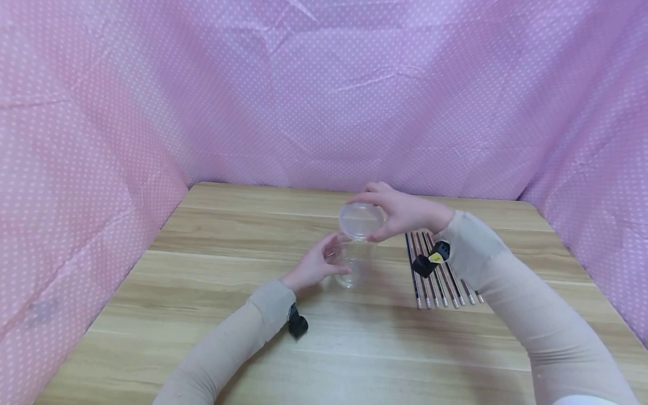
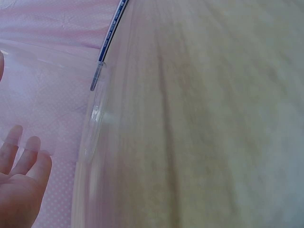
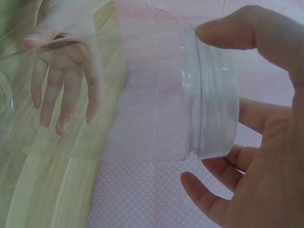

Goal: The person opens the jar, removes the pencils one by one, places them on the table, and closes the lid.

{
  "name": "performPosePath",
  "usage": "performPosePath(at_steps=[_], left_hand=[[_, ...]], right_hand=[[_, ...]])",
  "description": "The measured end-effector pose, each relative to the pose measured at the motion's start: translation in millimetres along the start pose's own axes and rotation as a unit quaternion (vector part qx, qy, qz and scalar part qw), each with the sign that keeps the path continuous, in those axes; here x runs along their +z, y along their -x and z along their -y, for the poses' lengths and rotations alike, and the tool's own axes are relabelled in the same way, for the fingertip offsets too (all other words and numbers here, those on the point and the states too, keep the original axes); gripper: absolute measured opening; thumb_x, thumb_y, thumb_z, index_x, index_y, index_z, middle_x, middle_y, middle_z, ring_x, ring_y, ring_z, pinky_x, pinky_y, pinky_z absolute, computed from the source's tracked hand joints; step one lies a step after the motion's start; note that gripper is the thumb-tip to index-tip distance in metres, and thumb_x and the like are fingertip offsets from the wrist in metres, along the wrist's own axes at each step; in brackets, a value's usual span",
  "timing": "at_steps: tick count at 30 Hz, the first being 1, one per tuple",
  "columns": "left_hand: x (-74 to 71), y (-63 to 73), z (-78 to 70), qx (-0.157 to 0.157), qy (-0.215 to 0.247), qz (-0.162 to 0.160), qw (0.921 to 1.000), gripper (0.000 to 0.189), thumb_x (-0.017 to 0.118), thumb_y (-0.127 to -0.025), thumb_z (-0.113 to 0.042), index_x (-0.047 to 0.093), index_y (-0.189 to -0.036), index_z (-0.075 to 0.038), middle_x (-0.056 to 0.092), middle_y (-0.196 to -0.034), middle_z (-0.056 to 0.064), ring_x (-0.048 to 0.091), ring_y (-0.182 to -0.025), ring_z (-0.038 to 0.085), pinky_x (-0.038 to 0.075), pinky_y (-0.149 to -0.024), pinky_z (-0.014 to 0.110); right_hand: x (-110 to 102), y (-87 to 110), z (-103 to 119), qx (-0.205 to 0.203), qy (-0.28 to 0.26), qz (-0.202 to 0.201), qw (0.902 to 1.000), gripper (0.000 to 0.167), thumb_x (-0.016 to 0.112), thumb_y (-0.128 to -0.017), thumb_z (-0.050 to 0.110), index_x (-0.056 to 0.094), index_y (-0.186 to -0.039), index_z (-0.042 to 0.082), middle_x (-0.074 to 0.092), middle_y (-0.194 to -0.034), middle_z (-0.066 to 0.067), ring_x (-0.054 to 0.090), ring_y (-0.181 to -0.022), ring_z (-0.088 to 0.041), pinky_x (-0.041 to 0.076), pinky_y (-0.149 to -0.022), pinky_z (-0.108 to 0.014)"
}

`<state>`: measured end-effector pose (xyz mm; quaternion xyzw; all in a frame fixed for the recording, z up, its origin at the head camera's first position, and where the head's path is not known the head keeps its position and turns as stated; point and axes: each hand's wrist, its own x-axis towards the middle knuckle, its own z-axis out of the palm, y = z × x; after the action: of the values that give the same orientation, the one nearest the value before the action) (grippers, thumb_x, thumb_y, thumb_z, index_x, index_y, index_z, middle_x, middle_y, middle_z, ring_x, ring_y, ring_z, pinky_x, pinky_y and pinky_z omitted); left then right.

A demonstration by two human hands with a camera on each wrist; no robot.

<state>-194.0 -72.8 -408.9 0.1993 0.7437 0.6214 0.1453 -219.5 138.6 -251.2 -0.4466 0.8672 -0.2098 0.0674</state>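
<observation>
A clear plastic jar (image 1: 358,261) stands upright near the middle of the table. My left hand (image 1: 316,264) holds its side low down, thumb in front and fingers curved round the back. In the right wrist view, those fingers show through the jar's transparent wall (image 3: 147,99). From above, my right hand (image 1: 402,212) grips the round translucent lid (image 1: 360,220) at the jar's mouth, thumb on one side and fingers on the other. The lid (image 3: 216,95) meets the jar's rim in the right wrist view.
Several striped pencils (image 1: 440,289) lie side by side right of the jar, partly under my right wrist, their tips away from me. The wooden table (image 1: 228,225) ends at a pink dotted cloth (image 1: 329,112) hung behind and at both sides.
</observation>
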Motion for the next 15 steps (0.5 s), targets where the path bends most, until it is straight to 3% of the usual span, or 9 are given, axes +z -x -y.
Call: performPosePath(at_steps=[6,15], left_hand=[[-0.3,-0.6,-0.4,0.000,0.006,0.003,1.0000,0.079,0.076,-0.076,-0.002,0.037,-0.143,-0.016,0.045,-0.145,0.006,0.040,-0.136,0.026,0.034,-0.114,0.037],[-0.8,0.0,-0.4,-0.003,-0.004,0.001,1.0000,0.078,0.076,-0.077,-0.004,0.036,-0.143,-0.015,0.045,-0.144,0.007,0.040,-0.135,0.027,0.033,-0.114,0.039]], right_hand=[[-2.1,-2.1,-1.2,0.016,0.004,0.002,0.9999,0.072,0.082,-0.066,0.021,0.053,-0.131,0.008,0.051,-0.118,-0.014,0.043,-0.108,-0.027,0.047,-0.089,-0.047],[4.5,-2.3,2.7,0.075,0.012,-0.045,0.9961,0.074,0.086,-0.064,0.032,0.056,-0.126,0.005,0.058,-0.113,-0.012,0.049,-0.105,-0.029,0.048,-0.086,-0.044]])
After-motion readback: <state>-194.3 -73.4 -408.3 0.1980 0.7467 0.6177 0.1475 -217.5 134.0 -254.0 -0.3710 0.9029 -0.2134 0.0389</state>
